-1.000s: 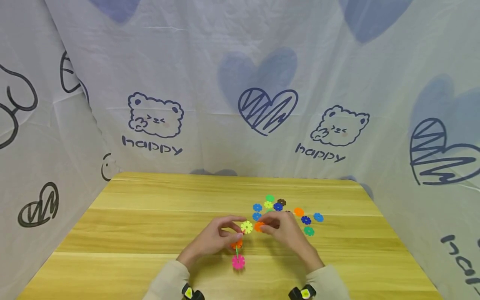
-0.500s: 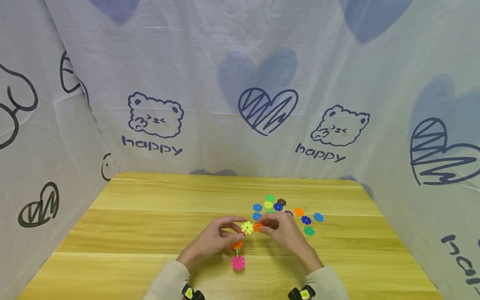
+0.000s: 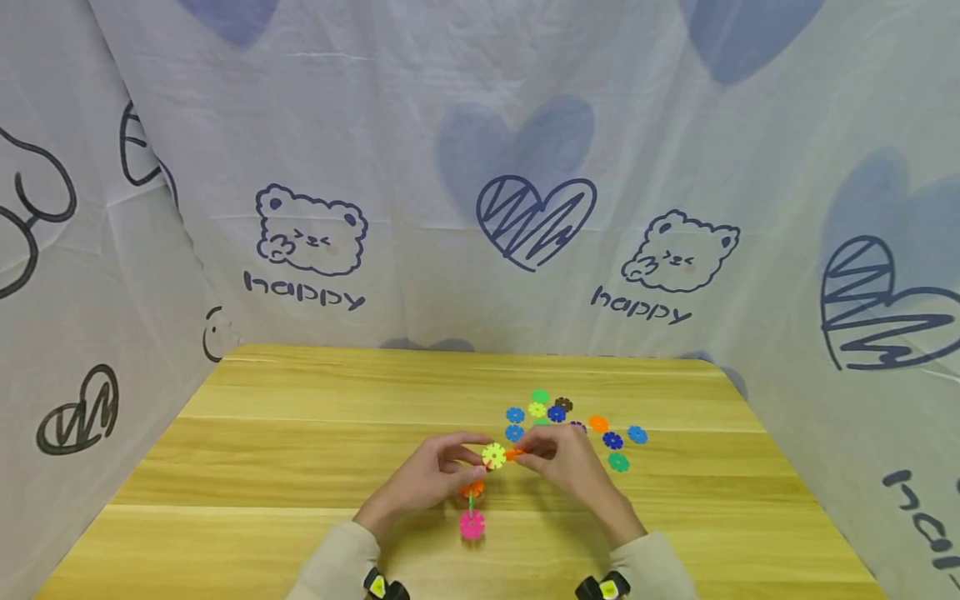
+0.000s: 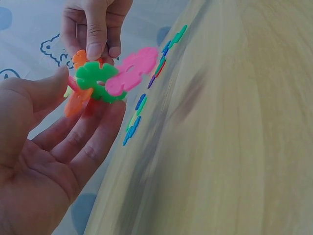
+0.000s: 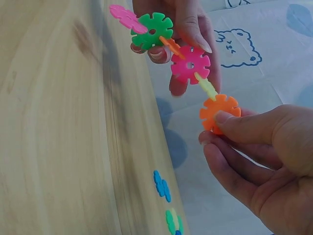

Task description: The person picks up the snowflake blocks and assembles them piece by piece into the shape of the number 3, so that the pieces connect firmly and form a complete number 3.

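Observation:
A chain of slotted plastic discs hangs from my left hand [image 3: 431,471], whose thumb and fingers hold it around the upper pink disc [image 5: 190,65]. Down from there come an orange disc [image 5: 171,47], a green disc [image 5: 159,24] and a second pink disc [image 3: 472,525] at the free end. On the other side, a yellow disc [image 3: 493,456] sticks out toward my right hand [image 3: 577,471]. Between right thumb and fingers I pinch another orange disc [image 5: 220,110]. Its rim meets the yellow disc's edge, the two standing crosswise; how deep the slots engage is unclear.
Several loose discs lie on the wooden table [image 3: 300,467] beyond and right of my hands, among them a blue disc [image 3: 637,434], a teal-green disc [image 3: 618,462] and an orange loose disc [image 3: 597,423]. Patterned cloth [image 3: 420,275] walls in the back and sides.
The orange disc in my right hand has moved slightly left to the yellow disc and turned from nearly face-on to edge-on. The chain's lower pink end has swung a little left.

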The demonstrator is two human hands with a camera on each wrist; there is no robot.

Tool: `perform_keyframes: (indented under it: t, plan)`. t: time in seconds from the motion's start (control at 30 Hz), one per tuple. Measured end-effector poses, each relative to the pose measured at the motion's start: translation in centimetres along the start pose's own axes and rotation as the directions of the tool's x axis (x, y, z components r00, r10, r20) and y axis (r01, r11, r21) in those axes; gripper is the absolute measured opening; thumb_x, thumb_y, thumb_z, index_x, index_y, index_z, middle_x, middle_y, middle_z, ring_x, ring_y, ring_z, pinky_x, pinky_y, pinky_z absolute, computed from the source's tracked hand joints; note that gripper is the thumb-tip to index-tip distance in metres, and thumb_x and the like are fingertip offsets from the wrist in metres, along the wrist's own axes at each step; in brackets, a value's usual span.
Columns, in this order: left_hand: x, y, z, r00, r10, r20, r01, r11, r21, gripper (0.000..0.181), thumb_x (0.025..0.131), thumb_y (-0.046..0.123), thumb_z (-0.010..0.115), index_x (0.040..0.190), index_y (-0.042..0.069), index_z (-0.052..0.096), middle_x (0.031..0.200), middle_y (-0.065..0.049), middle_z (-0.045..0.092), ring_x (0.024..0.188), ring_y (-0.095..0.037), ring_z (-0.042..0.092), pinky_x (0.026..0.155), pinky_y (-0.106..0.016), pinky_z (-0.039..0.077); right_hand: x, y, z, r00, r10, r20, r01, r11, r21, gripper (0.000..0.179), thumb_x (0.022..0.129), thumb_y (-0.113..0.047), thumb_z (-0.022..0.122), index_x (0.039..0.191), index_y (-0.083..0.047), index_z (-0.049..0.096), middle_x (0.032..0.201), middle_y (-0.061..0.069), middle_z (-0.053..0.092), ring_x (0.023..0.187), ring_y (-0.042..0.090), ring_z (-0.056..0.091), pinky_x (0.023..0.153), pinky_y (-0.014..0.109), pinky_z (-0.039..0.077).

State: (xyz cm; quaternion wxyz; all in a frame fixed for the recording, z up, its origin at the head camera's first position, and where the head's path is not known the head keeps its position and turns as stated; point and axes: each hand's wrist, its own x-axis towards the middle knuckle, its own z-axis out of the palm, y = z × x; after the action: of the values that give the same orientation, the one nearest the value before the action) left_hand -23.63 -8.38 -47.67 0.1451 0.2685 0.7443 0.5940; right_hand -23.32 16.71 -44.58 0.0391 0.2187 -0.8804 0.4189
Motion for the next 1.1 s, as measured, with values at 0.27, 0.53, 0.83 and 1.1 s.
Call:
perform_keyframes:
  t: [0.27, 0.53, 0.83, 1.1]
  plan:
    - [-0.03, -0.03, 0.08, 1.0, 0.006, -0.001, -0.006, 1.0, -0.001, 0.044, 0.102, 0.008, 0.063, 0.145, 0.003, 0.057, 0.127, -0.025, 0.068, 0.106, -0.039, 0.073, 0.084, -0.022, 0.06, -0.08, -0.18, 0.07, 1.0, -0.014, -0.013, 0.014, 1.0, -0.007, 0.006, 0.086, -0.004, 0.081, 0.09, -0.008, 0.081, 0.087, 0.007, 0.079, 0.074, 0.011, 0.073, 0.068, 0.017, 0.059]
    - [-0.16, 0.25, 0.14, 0.999, -0.02, -0.03, 0.021, 1.0, 0.018, 0.041, 0.101, 0.005, 0.063, 0.142, 0.005, 0.062, 0.12, -0.023, 0.071, 0.091, -0.021, 0.075, 0.077, -0.02, 0.06, -0.11, -0.56, 0.19, 1.0, 0.004, -0.018, -0.004, 1.0, 0.006, 0.007, 0.084, -0.003, 0.083, 0.087, -0.009, 0.082, 0.085, 0.006, 0.08, 0.071, 0.007, 0.072, 0.065, 0.018, 0.059]
    - [-0.29, 0.55, 0.14, 0.999, -0.019, -0.03, 0.02, 1.0, 0.023, 0.041, 0.1, 0.003, 0.064, 0.141, 0.001, 0.061, 0.12, -0.023, 0.071, 0.089, -0.021, 0.074, 0.075, -0.02, 0.059, -0.16, -0.61, 0.37, 1.0, -0.02, -0.021, 0.019, 1.0, -0.002, 0.007, 0.083, -0.003, 0.084, 0.085, -0.009, 0.083, 0.083, 0.007, 0.08, 0.071, 0.009, 0.073, 0.064, 0.017, 0.058]
    - [-0.22, 0.56, 0.12, 1.0, -0.014, -0.028, 0.015, 1.0, 0.013, 0.04, 0.101, 0.003, 0.063, 0.141, 0.003, 0.062, 0.12, -0.023, 0.071, 0.094, -0.025, 0.074, 0.079, -0.023, 0.061, -0.25, -0.65, 0.6, 0.999, -0.017, -0.048, 0.018, 1.0, 0.006, 0.008, 0.082, -0.001, 0.084, 0.084, -0.008, 0.083, 0.081, 0.007, 0.079, 0.067, 0.007, 0.071, 0.062, 0.018, 0.058]
